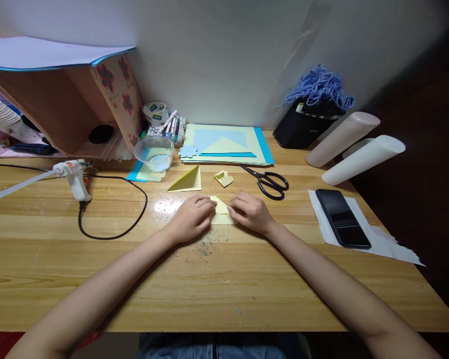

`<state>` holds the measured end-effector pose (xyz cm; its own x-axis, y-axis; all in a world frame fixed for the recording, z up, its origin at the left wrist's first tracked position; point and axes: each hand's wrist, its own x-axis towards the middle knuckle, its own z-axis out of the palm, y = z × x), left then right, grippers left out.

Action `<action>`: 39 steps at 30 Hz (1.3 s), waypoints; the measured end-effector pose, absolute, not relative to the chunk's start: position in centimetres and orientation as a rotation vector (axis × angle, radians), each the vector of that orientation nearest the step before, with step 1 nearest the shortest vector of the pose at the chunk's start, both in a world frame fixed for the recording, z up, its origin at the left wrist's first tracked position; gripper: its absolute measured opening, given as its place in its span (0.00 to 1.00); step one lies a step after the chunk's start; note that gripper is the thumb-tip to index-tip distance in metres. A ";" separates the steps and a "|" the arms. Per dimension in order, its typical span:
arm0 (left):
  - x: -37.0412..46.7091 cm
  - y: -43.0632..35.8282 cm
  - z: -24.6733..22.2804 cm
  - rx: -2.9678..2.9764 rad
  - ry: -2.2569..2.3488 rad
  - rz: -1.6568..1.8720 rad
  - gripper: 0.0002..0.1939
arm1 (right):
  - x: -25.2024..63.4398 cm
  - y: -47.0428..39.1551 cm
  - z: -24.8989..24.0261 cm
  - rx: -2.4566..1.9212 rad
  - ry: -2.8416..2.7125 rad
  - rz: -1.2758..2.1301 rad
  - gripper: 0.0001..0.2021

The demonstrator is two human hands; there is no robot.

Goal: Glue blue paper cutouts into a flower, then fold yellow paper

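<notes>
A small piece of pale yellow paper (221,207) lies on the wooden table between my hands, its top folded into slanted edges above a flat strip along the bottom. My left hand (194,217) has its fingers curled onto the paper's left side. At the right corner, the fingers of my right hand (251,212) are bent together on the paper's edge. Just beyond are a folded yellow paper triangle (189,182) and a small creased yellow paper piece (223,178). Black-handled scissors (271,182) rest beyond my right hand, blades pointing left.
A glue gun (75,182) with a looping black cord is at left. Farther back are a clear plastic bowl (154,154), markers (171,124), stacked coloured paper (264,142) and a black holder (301,127) with blue yarn. A phone (342,218) lies on tissue at right, near two white cylinders.
</notes>
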<state>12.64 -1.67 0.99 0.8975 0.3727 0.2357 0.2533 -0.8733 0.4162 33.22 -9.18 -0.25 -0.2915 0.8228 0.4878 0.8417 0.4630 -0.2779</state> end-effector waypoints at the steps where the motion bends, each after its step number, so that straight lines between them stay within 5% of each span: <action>1: 12.7 -1.6 0.9 2.669 0.472 0.447 0.09 | 33.1 -9.1 -0.2 -1.358 -2.150 0.004 0.07; 10: 12.6 -1.5 -0.3 2.618 1.015 0.589 0.17 | 32.9 -9.1 -0.4 -1.308 -2.219 0.127 0.07; 39: 12.5 -0.9 -0.1 2.315 0.997 0.612 0.11 | 32.6 -9.3 -0.3 -1.286 -2.256 0.229 0.08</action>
<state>12.47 -0.93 -0.08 0.6229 0.7589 0.1900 0.5135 -0.5798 0.6326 32.56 -9.25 -0.34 -0.4081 0.8387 0.3606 0.7494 0.5333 -0.3924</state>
